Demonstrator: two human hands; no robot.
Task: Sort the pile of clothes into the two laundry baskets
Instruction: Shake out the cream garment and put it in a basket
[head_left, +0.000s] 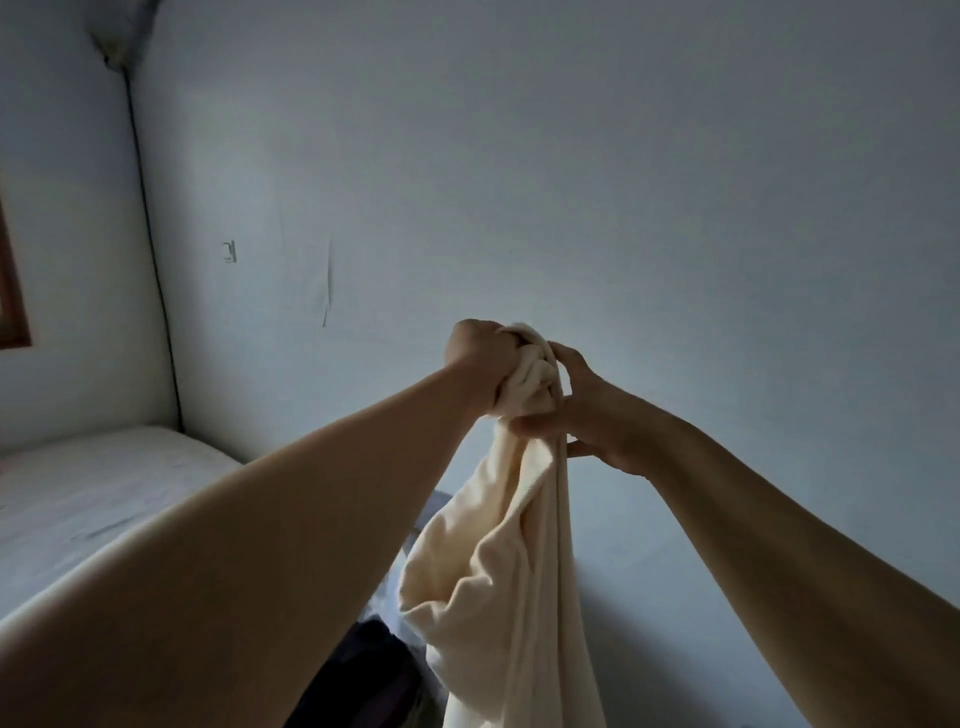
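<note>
Cream garment (498, 566) bunched in both hands' grip, hanging below

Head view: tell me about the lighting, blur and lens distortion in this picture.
Head view: dim, bluish light with no glare; the cream garment, gripped by the left hand and right hand, is the brightest thing; the wide-angle lens bows the cable in the wall corner and swells the near forearms; the dark clothes below are shadowed and indistinct; the mattress looks soft.

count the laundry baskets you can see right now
0. No basket shows; any may sit below the frame or behind the cream garment that the left hand and right hand grip.
</note>
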